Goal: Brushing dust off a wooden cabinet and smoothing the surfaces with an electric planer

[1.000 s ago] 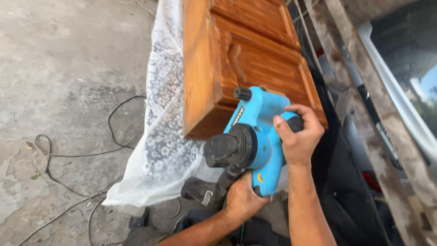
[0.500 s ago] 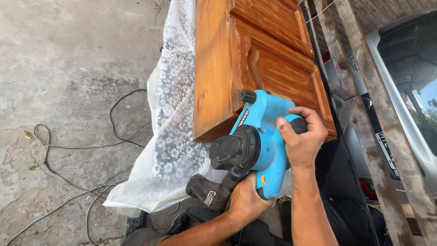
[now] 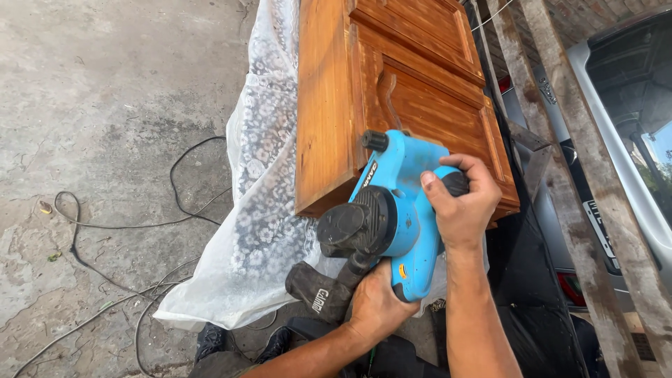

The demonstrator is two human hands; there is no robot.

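Blue electric planer (image 3: 399, 210) sat at the near end of the wooden cabinet door (image 3: 406, 98), which lay flat over a white lace cloth (image 3: 259, 210). Door's long axis ran straight away from the person, up the view. Right hand (image 3: 462, 203) was clamped around the rear grip on top; left hand (image 3: 374, 304) was closed under the planer's near end, beside the dark dust bag (image 3: 315, 292). Both hands lay behind the tool, right one nearer the door. Power cord (image 3: 133, 224) trailed on the concrete floor (image 3: 105, 105) to the left.
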